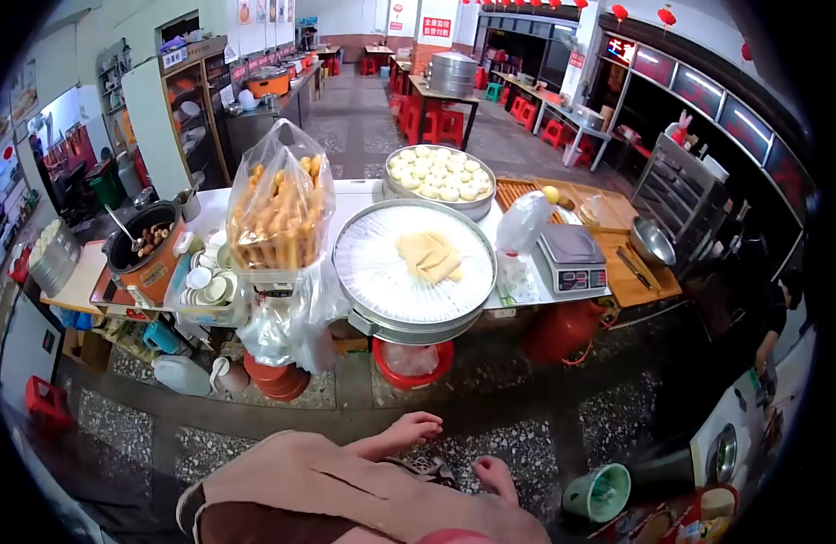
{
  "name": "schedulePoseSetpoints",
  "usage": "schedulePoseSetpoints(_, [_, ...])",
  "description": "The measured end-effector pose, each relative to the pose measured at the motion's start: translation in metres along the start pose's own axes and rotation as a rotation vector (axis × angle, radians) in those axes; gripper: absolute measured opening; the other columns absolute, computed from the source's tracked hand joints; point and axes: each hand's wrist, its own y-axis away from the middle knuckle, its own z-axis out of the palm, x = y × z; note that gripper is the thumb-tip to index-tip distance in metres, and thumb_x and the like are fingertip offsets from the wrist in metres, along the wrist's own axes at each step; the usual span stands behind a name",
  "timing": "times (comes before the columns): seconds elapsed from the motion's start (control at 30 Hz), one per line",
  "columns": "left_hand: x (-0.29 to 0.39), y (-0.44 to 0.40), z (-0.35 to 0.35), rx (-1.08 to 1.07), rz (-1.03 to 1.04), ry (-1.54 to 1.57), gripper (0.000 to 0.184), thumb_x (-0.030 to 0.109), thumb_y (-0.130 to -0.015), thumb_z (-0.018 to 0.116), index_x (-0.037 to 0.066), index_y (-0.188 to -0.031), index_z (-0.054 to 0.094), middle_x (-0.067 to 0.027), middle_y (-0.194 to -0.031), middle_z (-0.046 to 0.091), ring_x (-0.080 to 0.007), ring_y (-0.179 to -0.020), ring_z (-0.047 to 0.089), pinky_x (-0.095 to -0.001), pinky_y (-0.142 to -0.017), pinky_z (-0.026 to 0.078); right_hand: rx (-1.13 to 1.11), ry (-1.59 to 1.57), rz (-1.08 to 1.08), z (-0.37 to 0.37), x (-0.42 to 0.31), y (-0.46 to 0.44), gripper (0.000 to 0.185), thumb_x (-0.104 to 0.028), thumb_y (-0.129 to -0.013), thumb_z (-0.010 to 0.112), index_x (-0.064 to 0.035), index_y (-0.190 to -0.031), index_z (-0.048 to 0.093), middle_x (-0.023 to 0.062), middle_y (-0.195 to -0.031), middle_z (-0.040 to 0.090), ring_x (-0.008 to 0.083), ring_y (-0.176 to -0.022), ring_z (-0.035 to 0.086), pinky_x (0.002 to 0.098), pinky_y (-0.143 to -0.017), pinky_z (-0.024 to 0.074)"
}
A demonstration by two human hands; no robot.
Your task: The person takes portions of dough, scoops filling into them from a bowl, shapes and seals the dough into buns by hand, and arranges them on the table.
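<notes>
My left hand is held in front of my body, above the floor, with its fingers loosely stretched and nothing in them. To its right, my right hand hangs low with the fingers curled in, and no object shows in it. Neither hand touches the table. Beyond them stands a round metal steamer with a white liner, and folded flat dough sheets lie on it. Behind it, another steamer tray is filled with white buns.
A plastic bag of fried dough sticks, stacked bowls and a pot of eggs stand left. A scale and a wooden board are right. A red basin, gas cylinder and green bucket stand low.
</notes>
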Motion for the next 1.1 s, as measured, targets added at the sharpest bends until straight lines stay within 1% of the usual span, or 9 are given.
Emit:
schedulePoseSetpoints(0.1, [0.005, -0.016, -0.005, 0.153, -0.013, 0.096, 0.030, 0.020, -0.087, 0.053, 0.008, -0.114, 0.053, -0.0013, -0.104, 0.060, -0.0098, -0.090, 0.054, -0.0239, -0.072, 0.045, -0.213, 0.054, -0.075, -0.027, -0.050, -0.052, 0.031, -0.033, -0.076, 0.060, -0.0054, -0.089, 0.064, 0.0150, -0.084, 0.064, 0.0284, -0.082, 0.062, 0.0365, -0.073, 0.0485])
schedulePoseSetpoints(0.23, [0.025, -0.042, 0.009, 0.319, 0.048, 0.214, 0.029, 0.020, -0.088, 0.050, 0.009, -0.115, 0.052, -0.0020, -0.105, 0.060, -0.0110, -0.091, 0.056, -0.0240, -0.074, 0.045, -0.286, 0.313, -0.516, -0.045, -0.099, -0.118, 0.027, -0.030, -0.078, 0.057, -0.0052, -0.088, 0.061, 0.0163, -0.086, 0.063, 0.0331, -0.082, 0.060, 0.0399, -0.073, 0.0477])
schedulePoseSetpoints(0.43, [0.055, -0.068, 0.039, 0.533, 0.304, 0.368, 0.021, 0.012, -0.087, 0.052, 0.006, -0.107, 0.056, -0.0029, -0.099, 0.061, -0.0111, -0.089, 0.057, -0.0204, -0.072, 0.045, -0.502, 0.105, -0.897, -0.060, -0.161, -0.165, 0.025, -0.021, -0.077, 0.055, -0.0033, -0.094, 0.056, 0.0202, -0.089, 0.061, 0.0366, -0.085, 0.058, 0.0419, -0.072, 0.0464])
schedulePoseSetpoints(0.53, [0.038, -0.056, 0.048, 0.804, 0.372, 0.449, 0.022, 0.014, -0.086, 0.055, 0.004, -0.106, 0.056, -0.0038, -0.095, 0.061, -0.0110, -0.083, 0.057, -0.0225, -0.068, 0.046, -0.636, 0.115, -0.962, -0.027, -0.162, -0.180, 0.023, -0.016, -0.076, 0.055, -0.0035, -0.095, 0.056, 0.0216, -0.090, 0.060, 0.0364, -0.087, 0.058, 0.0419, -0.073, 0.0461])
schedulePoseSetpoints(0.57, [0.034, -0.054, 0.051, 0.877, 0.410, 0.513, 0.022, 0.014, -0.086, 0.055, 0.004, -0.106, 0.056, -0.0038, -0.095, 0.061, -0.0110, -0.083, 0.057, -0.0225, -0.068, 0.046, -0.701, 0.152, -0.980, -0.026, -0.168, -0.173, 0.024, -0.012, -0.077, 0.055, -0.0033, -0.099, 0.057, 0.0179, -0.091, 0.062, 0.0290, -0.086, 0.061, 0.0358, -0.073, 0.0470])
schedulePoseSetpoints(0.67, [0.015, -0.024, 0.062, 1.011, 0.486, 0.632, 0.023, 0.016, -0.085, 0.057, 0.005, -0.105, 0.056, -0.0022, -0.092, 0.060, -0.0100, -0.081, 0.056, -0.0234, -0.067, 0.046, -0.907, 0.179, -1.038, -0.011, -0.189, -0.150, 0.023, -0.016, -0.078, 0.054, -0.0035, -0.097, 0.057, 0.0216, -0.092, 0.060, 0.0363, -0.090, 0.058, 0.0413, -0.075, 0.0460])
schedulePoseSetpoints(0.87, [-0.017, 0.081, 0.120, 1.460, 1.042, 0.697, 0.022, 0.015, -0.087, 0.054, 0.005, -0.107, 0.056, -0.0017, -0.094, 0.060, -0.0087, -0.083, 0.054, -0.0233, -0.073, 0.044, -1.384, 0.198, -1.324, 0.038, -0.257, -0.037, 0.013, -0.003, -0.077, 0.054, -0.0006, -0.090, 0.059, 0.0048, -0.080, 0.062, 0.0093, -0.077, 0.056, 0.0258, -0.071, 0.0455])
schedulePoseSetpoints(1.03, [-0.085, 0.159, 0.204, 1.897, 1.264, 0.874, 0.019, 0.014, -0.087, 0.052, 0.005, -0.103, 0.057, -0.0015, -0.088, 0.059, -0.0084, -0.079, 0.055, -0.0231, -0.072, 0.045, -1.633, 0.425, -1.609, 0.057, -0.237, 0.118, 0.014, -0.005, -0.079, 0.054, -0.0006, -0.092, 0.058, 0.0081, -0.080, 0.063, 0.0111, -0.073, 0.058, 0.0261, -0.067, 0.0457])
schedulePoseSetpoints(1.1, [-0.126, 0.180, 0.233, 2.050, 1.294, 0.874, 0.018, 0.014, -0.087, 0.051, 0.005, -0.101, 0.058, -0.0010, -0.084, 0.059, -0.0081, -0.076, 0.055, -0.0224, -0.070, 0.045, -1.746, 0.457, -1.632, 0.069, -0.204, 0.165, 0.017, -0.009, -0.080, 0.056, -0.0002, -0.094, 0.057, 0.0126, -0.082, 0.063, 0.0192, -0.074, 0.061, 0.0294, -0.068, 0.0471])
